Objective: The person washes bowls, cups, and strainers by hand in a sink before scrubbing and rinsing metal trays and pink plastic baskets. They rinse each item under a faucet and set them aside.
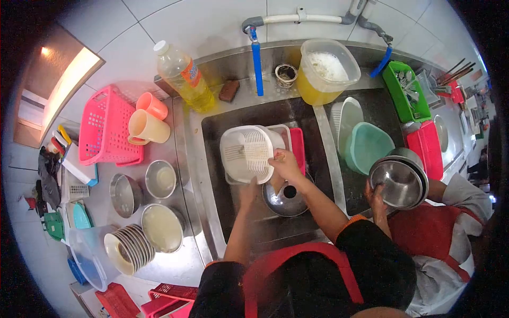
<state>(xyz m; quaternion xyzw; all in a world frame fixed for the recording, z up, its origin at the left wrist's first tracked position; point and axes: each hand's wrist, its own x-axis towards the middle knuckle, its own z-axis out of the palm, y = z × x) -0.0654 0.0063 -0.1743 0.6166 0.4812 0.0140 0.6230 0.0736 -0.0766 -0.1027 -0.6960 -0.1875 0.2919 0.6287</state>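
A white slotted plastic basket (246, 151) is tilted over the left sink basin, its slotted inside facing me. My right hand (286, 165) is closed on the basket's right edge with bent fingers. Just below the basket's lower edge, my left hand (249, 192) is smeared by motion, its fingers partly hidden. Under and behind the basket lie another pale container and a red tray (297, 148). A round metal lid with a black knob (289, 191) rests in the basin near my right forearm.
A co-worker's hand (375, 199) holds stacked metal bowls (397, 183) at right. A tub of foamy yellow liquid (324, 79) and a soap bottle (188, 79) stand behind. Stacked plates (127, 249), metal bowls (161, 228) and a pink basket (108, 127) sit left.
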